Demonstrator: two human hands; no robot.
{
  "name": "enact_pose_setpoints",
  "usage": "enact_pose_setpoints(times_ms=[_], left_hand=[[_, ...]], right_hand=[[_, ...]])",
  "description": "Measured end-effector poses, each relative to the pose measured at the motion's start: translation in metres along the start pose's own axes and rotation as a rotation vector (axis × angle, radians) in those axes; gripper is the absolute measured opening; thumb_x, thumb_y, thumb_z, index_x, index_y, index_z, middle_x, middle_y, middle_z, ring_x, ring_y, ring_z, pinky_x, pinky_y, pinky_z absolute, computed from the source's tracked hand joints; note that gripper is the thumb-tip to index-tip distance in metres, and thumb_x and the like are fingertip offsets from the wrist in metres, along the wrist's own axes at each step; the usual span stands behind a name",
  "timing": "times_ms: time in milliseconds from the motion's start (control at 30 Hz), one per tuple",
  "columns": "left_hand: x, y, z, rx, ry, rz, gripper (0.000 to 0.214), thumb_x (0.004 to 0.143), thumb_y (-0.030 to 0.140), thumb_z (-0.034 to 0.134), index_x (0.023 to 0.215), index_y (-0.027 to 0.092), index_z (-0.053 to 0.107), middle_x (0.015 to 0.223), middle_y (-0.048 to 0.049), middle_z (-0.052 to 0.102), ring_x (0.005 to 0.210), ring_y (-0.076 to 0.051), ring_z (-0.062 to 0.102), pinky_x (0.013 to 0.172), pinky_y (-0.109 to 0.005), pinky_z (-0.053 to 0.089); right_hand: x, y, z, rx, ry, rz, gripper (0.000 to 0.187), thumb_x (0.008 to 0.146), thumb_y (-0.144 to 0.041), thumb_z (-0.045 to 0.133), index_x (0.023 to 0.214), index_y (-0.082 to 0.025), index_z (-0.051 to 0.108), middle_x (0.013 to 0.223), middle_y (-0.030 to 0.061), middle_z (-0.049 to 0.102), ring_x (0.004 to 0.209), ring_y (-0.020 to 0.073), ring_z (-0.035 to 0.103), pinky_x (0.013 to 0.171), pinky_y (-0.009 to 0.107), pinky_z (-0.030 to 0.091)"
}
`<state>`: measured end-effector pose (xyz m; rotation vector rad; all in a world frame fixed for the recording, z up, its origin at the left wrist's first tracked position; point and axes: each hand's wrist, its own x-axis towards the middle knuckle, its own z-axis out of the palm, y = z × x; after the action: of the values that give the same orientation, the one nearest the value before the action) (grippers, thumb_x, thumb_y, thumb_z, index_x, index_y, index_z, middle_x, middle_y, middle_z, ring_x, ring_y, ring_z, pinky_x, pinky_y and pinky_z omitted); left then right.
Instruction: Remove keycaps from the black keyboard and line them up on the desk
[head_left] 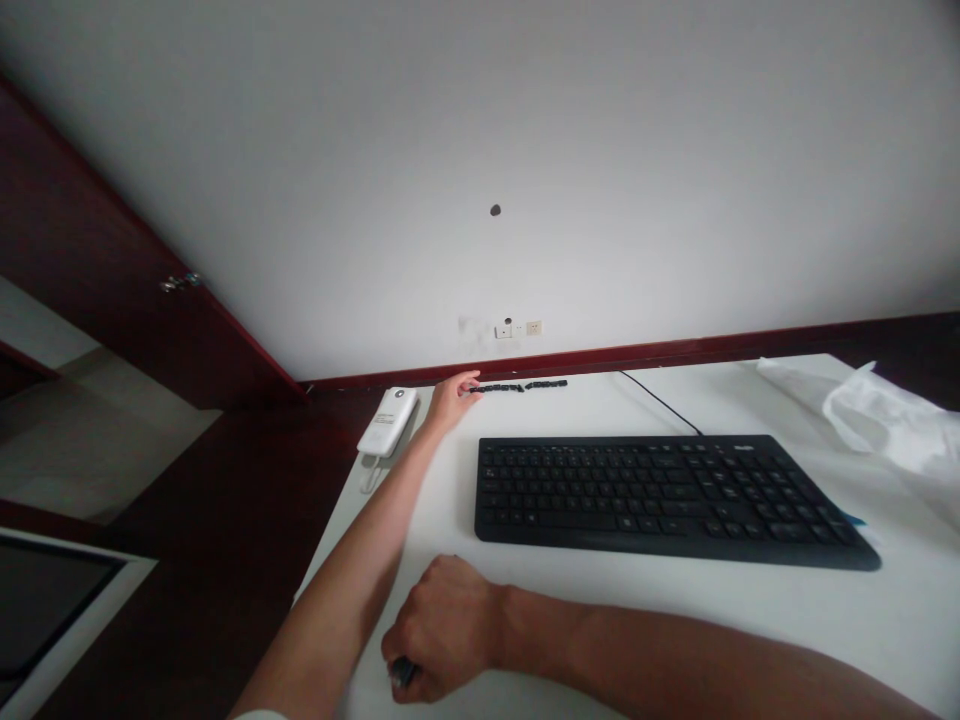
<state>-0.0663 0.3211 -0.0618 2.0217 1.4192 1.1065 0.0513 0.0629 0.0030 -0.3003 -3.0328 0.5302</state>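
Observation:
My left hand (452,397) reaches far across the white table (600,405) to its back edge. Its fingers are stretched out and touch the left end of a row of small black keycaps (521,385). A white power bank (388,421) lies just left of that hand, at the table's left edge. My right hand (442,627) rests near the front left of the table, closed in a fist round a small dark object (403,672) that I cannot make out. A black keyboard (664,495) lies between the two hands and to the right.
The keyboard's black cable (660,402) runs to the table's back edge. A crumpled white plastic bag (885,420) lies at the far right. A dark red door (112,270) and dark floor (225,520) are on the left. Wall sockets (517,328) sit low on the white wall.

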Motion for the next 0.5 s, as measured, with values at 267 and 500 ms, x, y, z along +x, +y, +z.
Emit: enact_pose_setpoints(times_ms=[267, 500], left_hand=[[-0.0004, -0.0016, 0.001, -0.016, -0.001, 0.013, 0.044, 0.08, 0.016, 0.076, 0.124, 0.02, 0.073, 0.104, -0.0062, 0.078, 0.084, -0.015, 0.065, 0.082, -0.029, 0.053], [-0.0002, -0.002, 0.0017, 0.013, 0.0, 0.048, 0.043, 0.08, 0.015, 0.076, 0.122, 0.021, 0.073, 0.102, -0.0052, 0.077, 0.084, -0.015, 0.065, 0.081, -0.028, 0.052]], right_hand=[[0.0001, 0.0009, 0.0055, 0.011, 0.042, 0.006, 0.027, 0.09, -0.052, 0.058, 0.09, -0.028, 0.071, 0.09, -0.0031, 0.08, 0.083, 0.0193, 0.073, 0.051, 0.032, 0.031], [0.0004, 0.0009, 0.0055, 0.003, 0.036, 0.001, 0.028, 0.091, -0.052, 0.056, 0.089, -0.028, 0.071, 0.091, -0.0033, 0.08, 0.082, 0.019, 0.073, 0.051, 0.033, 0.029]])
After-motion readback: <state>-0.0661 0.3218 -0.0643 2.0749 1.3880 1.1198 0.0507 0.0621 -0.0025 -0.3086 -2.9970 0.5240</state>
